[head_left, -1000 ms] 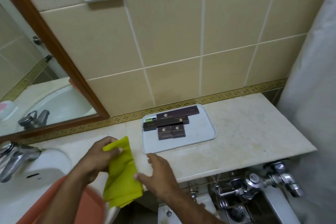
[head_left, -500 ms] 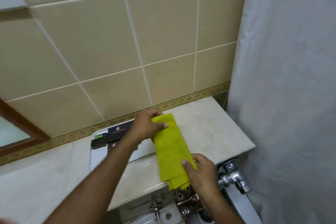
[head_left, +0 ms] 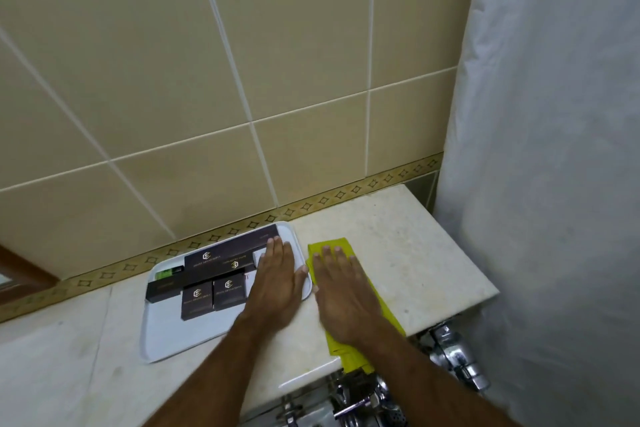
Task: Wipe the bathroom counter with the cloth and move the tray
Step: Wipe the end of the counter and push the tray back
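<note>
A yellow cloth (head_left: 388,308) lies flat on the marble counter (head_left: 415,253), its near end hanging over the front edge. My right hand (head_left: 341,291) presses flat on the cloth with fingers spread. To its left, a white tray (head_left: 162,340) holds several dark brown boxes (head_left: 214,291) and a small green item (head_left: 166,274). My left hand (head_left: 277,284) rests palm down on the tray's right end, fingers extended and touching the longest box.
A beige tiled wall (head_left: 207,80) with a patterned border runs behind the counter. A white shower curtain (head_left: 554,184) hangs at the right. Chrome taps and pipes (head_left: 453,354) sit below the counter's front edge. A mirror's wooden frame (head_left: 20,267) shows at far left.
The cloth was held up between both hands; now it lies on the counter under my right hand. My left hand let go of it and moved onto the tray.
</note>
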